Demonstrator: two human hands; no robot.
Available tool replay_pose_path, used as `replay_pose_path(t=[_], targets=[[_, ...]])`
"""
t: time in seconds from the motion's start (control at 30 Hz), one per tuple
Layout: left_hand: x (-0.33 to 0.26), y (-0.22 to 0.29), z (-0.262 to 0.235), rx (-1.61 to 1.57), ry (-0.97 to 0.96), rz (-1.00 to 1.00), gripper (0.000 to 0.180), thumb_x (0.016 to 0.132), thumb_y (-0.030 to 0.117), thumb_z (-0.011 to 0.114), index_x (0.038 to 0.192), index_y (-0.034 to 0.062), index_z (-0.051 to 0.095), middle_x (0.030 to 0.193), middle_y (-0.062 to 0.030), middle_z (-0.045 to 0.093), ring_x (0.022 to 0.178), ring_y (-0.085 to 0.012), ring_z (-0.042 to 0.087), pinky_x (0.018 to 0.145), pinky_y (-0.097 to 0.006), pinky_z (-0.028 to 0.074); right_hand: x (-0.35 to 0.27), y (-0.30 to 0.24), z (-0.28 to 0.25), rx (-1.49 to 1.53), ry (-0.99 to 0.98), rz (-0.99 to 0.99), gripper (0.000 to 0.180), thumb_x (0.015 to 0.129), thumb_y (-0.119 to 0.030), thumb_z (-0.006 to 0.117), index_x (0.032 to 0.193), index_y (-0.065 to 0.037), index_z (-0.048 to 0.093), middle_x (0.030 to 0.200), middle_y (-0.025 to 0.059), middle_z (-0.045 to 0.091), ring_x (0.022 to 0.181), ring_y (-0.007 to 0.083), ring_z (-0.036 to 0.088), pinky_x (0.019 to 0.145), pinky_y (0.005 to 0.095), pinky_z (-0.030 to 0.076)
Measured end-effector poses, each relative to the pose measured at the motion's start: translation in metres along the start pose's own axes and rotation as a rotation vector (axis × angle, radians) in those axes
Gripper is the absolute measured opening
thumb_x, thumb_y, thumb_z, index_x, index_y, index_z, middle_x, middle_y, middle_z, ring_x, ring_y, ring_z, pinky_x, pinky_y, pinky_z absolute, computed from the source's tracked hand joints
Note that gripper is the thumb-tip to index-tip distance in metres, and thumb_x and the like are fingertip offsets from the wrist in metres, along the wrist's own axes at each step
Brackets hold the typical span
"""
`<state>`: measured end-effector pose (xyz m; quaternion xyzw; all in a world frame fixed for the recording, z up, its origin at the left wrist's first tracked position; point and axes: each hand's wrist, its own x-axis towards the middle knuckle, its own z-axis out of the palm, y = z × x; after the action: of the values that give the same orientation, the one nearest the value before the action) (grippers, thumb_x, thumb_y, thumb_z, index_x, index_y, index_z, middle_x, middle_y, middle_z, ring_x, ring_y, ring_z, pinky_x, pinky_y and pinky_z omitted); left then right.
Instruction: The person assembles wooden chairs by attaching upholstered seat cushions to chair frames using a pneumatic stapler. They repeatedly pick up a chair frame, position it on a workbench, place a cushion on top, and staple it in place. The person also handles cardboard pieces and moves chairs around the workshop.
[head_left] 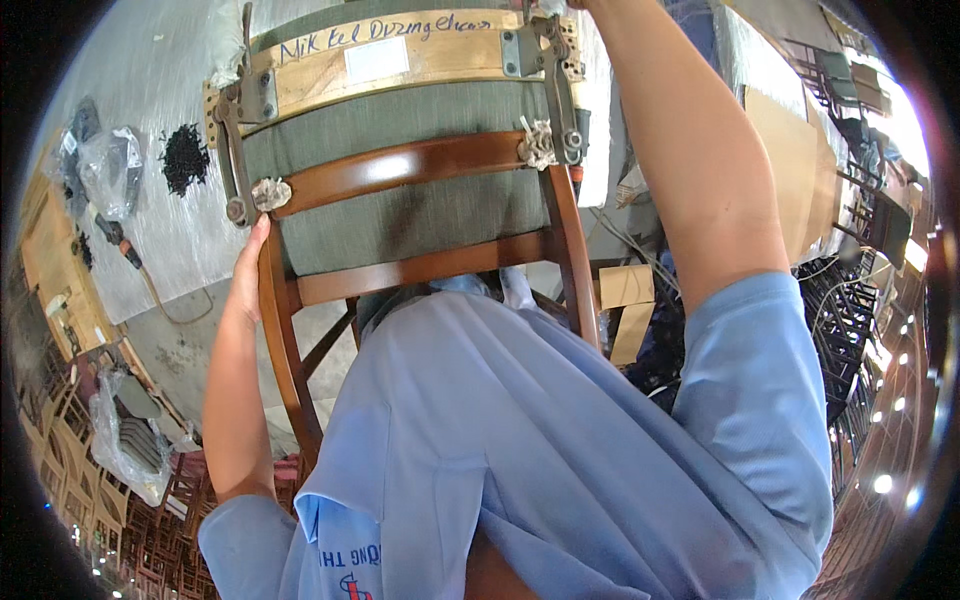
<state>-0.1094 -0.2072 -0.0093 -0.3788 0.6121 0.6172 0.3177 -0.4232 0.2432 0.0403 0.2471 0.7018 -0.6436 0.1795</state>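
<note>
A brown wooden chair (pixel 400 172) with a grey-green upholstered part (pixel 400 228) stands right in front of me. Across it lies a pale wooden board (pixel 430 58) with handwriting and a white label. Metal lever clamps sit at the board's left end (pixel 232 150) and right end (pixel 553 85), with wrapped pads touching the chair frame near its corners. My left hand (pixel 250 265) is closed round the chair's left post, thumb stretched up toward the left pad; its other fingers are hidden. At the top edge, my right hand (pixel 584 4) is mostly cut off near the right clamp's upper end.
Left of the chair, a plastic-covered surface (pixel 190 235) bears a heap of small black pieces (pixel 184 160), a clear plastic bag (pixel 110 170) and a corded tool (pixel 128 252). Cardboard (pixel 628 300) lies at right. Stacked chair frames (pixel 850 330) stand beyond it.
</note>
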Motion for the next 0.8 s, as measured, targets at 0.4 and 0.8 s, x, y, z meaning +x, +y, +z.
replay_pose_path(t=[0.4, 0.8], targets=[[0.007, -0.010, -0.008, -0.053, -0.057, -0.006, 0.091, 0.089, 0.066, 0.063, 0.147, -0.0033, 0.050, 0.150, -0.0187, 0.051, 0.139, -0.0274, 0.046, 0.117, -0.039, 0.032, 0.007, 0.016, 0.020, -0.172, 0.297, -0.032, 0.034, 0.093, -0.029, 0.065, 0.097, 0.005, 0.067, 0.080, 0.0170, 0.065, 0.065, 0.0308, 0.065, 0.060, 0.0465, 0.054], [0.068, 0.006, -0.084, 0.545, 0.749, 0.714, 0.031, 0.091, 0.029, 0.073, 0.086, -0.0017, 0.071, 0.083, -0.0188, 0.065, 0.081, -0.0365, 0.063, 0.078, -0.047, 0.050, -0.011, 0.004, 0.019, -0.280, 0.299, 0.018, 0.052, 0.091, -0.033, 0.066, 0.116, 0.013, 0.060, 0.081, 0.0220, 0.070, 0.059, 0.0294, 0.070, 0.055, 0.0411, 0.058]])
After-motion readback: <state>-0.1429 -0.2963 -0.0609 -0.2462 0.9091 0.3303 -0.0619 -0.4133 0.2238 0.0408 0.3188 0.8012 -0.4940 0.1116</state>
